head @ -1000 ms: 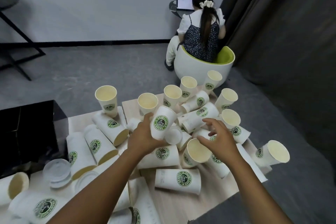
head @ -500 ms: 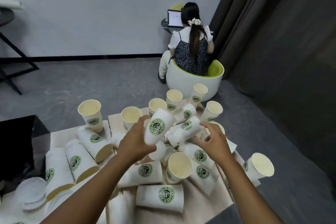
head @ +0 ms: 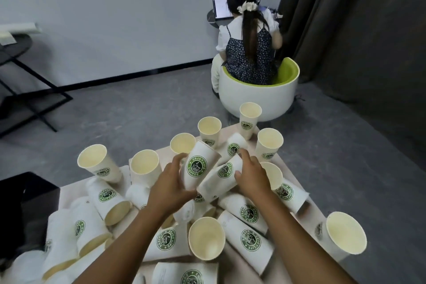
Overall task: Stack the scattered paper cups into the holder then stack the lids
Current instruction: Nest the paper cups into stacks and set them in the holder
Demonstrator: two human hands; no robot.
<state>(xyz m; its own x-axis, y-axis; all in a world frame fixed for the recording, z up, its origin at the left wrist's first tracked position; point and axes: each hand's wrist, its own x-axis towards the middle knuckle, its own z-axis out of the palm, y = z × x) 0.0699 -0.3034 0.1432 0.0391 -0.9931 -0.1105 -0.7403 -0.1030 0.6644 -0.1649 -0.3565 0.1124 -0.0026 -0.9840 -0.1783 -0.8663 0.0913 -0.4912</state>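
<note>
Two cups are in my hands above the heap: my left hand (head: 171, 188) grips one cup (head: 198, 166) rim-up, while my right hand (head: 250, 175) curls round a tilted cup (head: 221, 176) touching it. Dozens more paper cups (head: 249, 240) lie scattered or stand upright on the table (head: 280, 158), and I cannot make out the holder for sure. If I nest these crookedly or squeeze hard, a wall could crumple, and my forearms could knock the upright cups (head: 269, 143) over.
</note>
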